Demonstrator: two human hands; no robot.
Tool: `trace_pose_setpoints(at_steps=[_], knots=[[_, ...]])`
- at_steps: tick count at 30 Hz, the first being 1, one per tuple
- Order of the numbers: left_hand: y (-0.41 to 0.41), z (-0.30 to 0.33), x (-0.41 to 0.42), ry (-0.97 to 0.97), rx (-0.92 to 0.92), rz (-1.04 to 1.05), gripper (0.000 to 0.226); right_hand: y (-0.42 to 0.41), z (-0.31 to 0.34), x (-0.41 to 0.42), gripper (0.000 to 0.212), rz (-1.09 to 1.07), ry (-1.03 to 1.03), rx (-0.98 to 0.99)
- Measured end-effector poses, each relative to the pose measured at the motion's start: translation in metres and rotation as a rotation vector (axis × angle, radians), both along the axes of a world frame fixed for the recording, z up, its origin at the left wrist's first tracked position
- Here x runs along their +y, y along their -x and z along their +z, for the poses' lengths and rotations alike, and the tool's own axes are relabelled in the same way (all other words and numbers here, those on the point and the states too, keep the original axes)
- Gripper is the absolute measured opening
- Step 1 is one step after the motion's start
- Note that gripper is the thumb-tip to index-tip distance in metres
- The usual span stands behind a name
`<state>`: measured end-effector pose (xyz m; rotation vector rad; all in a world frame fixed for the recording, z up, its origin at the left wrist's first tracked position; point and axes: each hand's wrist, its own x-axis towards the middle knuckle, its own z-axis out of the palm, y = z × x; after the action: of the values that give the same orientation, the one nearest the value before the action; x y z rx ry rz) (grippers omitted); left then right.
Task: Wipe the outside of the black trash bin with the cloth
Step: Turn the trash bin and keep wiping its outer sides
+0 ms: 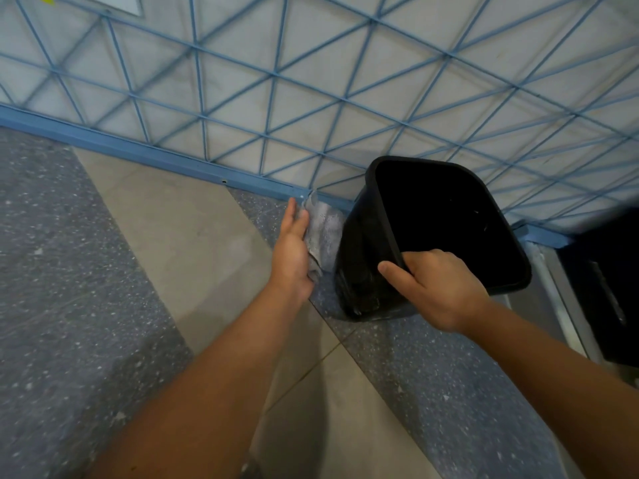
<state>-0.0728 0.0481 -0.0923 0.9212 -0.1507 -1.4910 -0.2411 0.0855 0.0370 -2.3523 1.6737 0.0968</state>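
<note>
we see the black trash bin (363, 257), smooth glossy plastic w/ a rounded-rectangular rim, tilted on the floor (86, 271) so its open mouth faces up and toward the wall. our right hand (435, 288) grips the near rim of the bin, fingers hooked inside, thumb stretched along the outer wall. our left hand (294, 247) is left of the bin, palm flat and fingers extended, pressing a grey cloth (323, 233) toward the bin's left side; the cloth is soft, crumpled, mottled, and its right edge touches the bin wall. behind the bin stands a pale panel wall (242, 81) crossed by a thin blue triangular lattice, w/ a blue base strip. floor is speckled grey stone w/ beige tile bands. right of the bin, a dark object, too cut off to identify.
</note>
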Motion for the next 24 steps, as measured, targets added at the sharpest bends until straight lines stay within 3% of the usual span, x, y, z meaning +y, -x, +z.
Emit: trace_pose_setpoints(at_steps=[3, 7, 10, 15, 24], knots=[[-0.009, 0.004, -0.002, 0.018, 0.149, -0.051, 0.067, 0.000, 0.000, 0.000, 0.048, 0.000, 0.010, 0.004], [-0.011, -0.007, 0.004, -0.072, 0.224, 0.000, 0.058, 0.000, 0.000, 0.001, 0.049, 0.003, 0.008, -0.009], [-0.009, -0.013, 0.008, -0.102, 0.104, -0.020, 0.041, 0.001, 0.000, 0.000, 0.050, 0.002, -0.005, -0.014], [-0.003, -0.017, 0.011, -0.140, -0.091, -0.095, 0.035, 0.002, 0.000, -0.001, 0.051, 0.002, -0.015, -0.024], [0.001, -0.009, 0.017, -0.131, 0.212, -0.184, 0.038, 0.004, 0.000, -0.002, 0.049, 0.001, -0.014, -0.049]])
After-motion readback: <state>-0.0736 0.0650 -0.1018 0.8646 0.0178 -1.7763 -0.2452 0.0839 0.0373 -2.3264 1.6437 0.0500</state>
